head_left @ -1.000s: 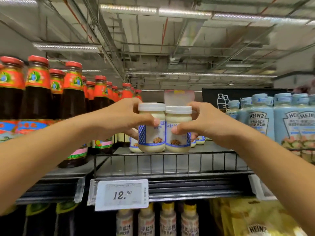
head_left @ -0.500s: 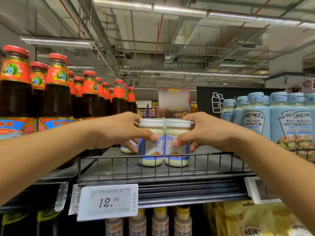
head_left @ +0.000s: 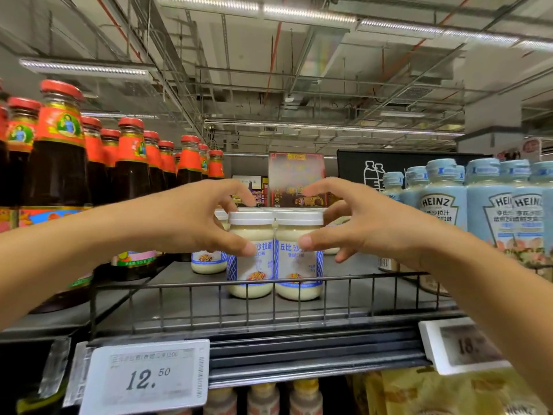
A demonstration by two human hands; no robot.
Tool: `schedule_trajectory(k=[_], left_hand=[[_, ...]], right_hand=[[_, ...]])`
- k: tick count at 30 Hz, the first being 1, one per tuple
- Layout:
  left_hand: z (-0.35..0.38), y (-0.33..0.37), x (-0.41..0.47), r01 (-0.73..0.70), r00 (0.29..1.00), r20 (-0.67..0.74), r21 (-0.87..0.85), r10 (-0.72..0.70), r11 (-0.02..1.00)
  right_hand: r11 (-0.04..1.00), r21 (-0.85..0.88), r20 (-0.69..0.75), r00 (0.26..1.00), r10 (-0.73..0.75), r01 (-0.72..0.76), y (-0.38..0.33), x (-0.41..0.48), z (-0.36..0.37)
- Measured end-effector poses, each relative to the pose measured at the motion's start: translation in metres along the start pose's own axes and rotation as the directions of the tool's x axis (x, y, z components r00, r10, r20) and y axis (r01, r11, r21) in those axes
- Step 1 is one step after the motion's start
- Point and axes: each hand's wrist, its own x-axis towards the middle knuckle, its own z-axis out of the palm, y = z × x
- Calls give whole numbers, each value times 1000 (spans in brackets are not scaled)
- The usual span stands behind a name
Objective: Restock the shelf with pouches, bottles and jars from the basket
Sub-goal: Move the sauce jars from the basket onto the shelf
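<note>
Our left hand point(head_left: 191, 223) and right hand point(head_left: 368, 226) spread loose, thumbs touching left jar point(head_left: 250, 265) and right jar point(head_left: 299, 265); we could bump them over

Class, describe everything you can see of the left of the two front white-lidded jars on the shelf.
The left jar is clear, filled with pale cream sauce, with a white lid and a blue-and-white label. It stands upright on the grey shelf behind the wire rail, beside its twin jar. The thumb of the left hand touches its label.
</note>
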Motion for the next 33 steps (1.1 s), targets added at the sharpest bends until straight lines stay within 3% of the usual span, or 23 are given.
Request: schedule_trajectory(k=[7,20,27,33], left_hand=[[3,0,4,-58,998,-28,131,62,990],[20,4,40,-130,985,-50,397,163,909],[31,-3,62,-177,976,-32,457,215,872],[34,0,79,-161,982,15,574,186,803]], right_hand=[[994,-71,-12,997,-78,77,1,2,4],[974,-225,-35,999,-3,-4,16,17,-10],[948,-314,-39,998,41,-51,28,36,-15],[915,-392,-34,996,86,-93,33,55,-15]])
